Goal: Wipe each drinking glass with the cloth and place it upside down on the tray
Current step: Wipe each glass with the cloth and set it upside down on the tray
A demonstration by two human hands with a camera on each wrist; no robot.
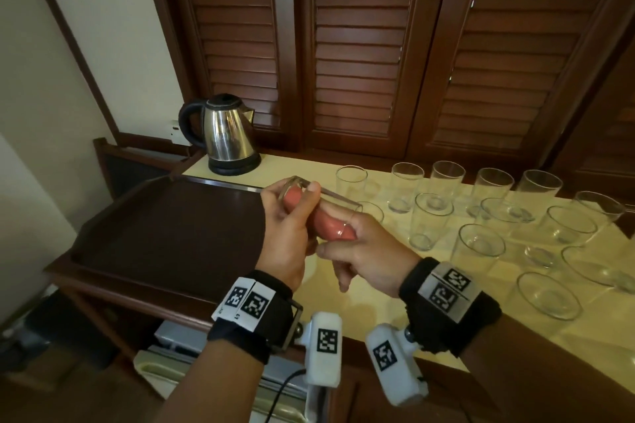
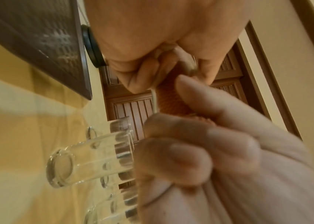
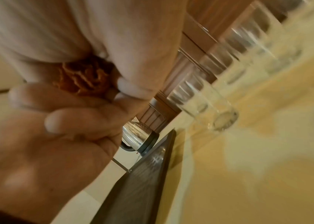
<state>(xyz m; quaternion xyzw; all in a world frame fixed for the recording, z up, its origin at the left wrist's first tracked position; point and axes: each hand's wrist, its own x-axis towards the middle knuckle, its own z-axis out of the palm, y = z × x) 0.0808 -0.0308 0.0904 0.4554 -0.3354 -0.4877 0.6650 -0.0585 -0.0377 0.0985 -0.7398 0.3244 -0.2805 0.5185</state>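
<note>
My left hand (image 1: 292,213) grips a clear drinking glass (image 1: 321,196), held tilted on its side above the tray's right edge, base to the upper left. My right hand (image 1: 354,233) holds a pink-orange cloth (image 1: 330,225) and has it pushed into the glass's mouth. The bunched cloth (image 2: 171,100) shows between both hands in the left wrist view, and the cloth (image 3: 85,77) also shows in the right wrist view. The dark brown tray (image 1: 165,237) lies left of the hands with nothing on it. Several upright glasses (image 1: 429,220) stand on the yellow counter to the right.
A steel kettle (image 1: 228,134) with a black handle stands behind the tray. Louvred wooden doors (image 1: 360,45) close off the back. The yellow counter (image 1: 395,302) runs to the right under the glasses; its wooden front edge is near my wrists.
</note>
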